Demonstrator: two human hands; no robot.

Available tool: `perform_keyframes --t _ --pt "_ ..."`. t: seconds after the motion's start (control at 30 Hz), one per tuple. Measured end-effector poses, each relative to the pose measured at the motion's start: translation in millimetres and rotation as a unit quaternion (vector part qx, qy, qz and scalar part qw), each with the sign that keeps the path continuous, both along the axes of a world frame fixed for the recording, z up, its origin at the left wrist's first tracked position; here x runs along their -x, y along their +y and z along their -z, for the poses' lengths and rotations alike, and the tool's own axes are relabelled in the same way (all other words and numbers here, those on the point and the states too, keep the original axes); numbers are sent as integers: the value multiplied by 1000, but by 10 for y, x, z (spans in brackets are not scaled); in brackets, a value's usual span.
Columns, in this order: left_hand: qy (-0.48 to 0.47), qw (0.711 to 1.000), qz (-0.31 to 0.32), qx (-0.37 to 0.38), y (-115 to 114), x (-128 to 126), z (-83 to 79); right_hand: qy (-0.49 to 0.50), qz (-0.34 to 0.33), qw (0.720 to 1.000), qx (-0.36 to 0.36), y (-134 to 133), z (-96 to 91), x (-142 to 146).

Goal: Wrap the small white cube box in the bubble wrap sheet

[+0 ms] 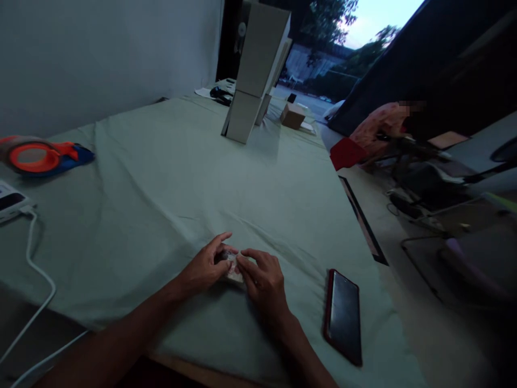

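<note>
Near the front of the cloth-covered table, a small pale block-like packet (234, 269) with reddish and dark markings sits between my hands. Its exact kind is too dark and small to make out. My left hand (210, 263) grips it from the left, the thumb lying on its top and the index finger sticking out. From the right, my right hand (264, 275) presses its thumb and fingertips together on the packet's top right edge. Fingers cover part of it. To the right of my right hand lies a phone (344, 315) in a red case, its screen dark.
A tape dispenser (44, 157) with an orange core is at the left, near a white device (12, 202) with a white cable (40, 269). Tall boxes (258, 59) stand at the back, beside a small brown box (292, 115). A person (375, 132) is bent over at right.
</note>
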State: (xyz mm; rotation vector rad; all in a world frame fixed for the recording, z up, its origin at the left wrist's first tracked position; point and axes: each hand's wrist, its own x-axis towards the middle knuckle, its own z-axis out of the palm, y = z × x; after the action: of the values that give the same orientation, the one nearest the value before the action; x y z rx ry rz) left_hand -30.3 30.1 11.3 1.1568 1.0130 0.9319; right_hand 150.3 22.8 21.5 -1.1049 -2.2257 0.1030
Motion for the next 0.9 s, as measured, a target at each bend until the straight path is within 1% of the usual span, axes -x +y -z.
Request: perform_keyframes --t 0.13,0.27,0.47,0.57,0.7,0.8,0.9 --pt "5 1000 -16 -3 -3 -18 29 -27 -19 999 -27 -66 -1 -11" --pt "17 1000 -18 -9 -13 -30 24 -42 -26 998 -47 -92 52 -58" --pt "41 999 -27 -19 -32 -56 6 2 -34 999 -35 -65 155 -55" --pt "43 999 -23 -12 -46 -65 -11 58 -26 998 -19 -90 184 -98" --pt "41 999 -28 -6 -60 -72 -10 134 3 990 34 -109 182 -173" --pt "50 998 -34 -11 -65 -77 21 137 -5 989 63 -102 186 -183" --pt "50 998 -38 -13 -67 -77 59 110 -26 991 73 -95 198 -161"
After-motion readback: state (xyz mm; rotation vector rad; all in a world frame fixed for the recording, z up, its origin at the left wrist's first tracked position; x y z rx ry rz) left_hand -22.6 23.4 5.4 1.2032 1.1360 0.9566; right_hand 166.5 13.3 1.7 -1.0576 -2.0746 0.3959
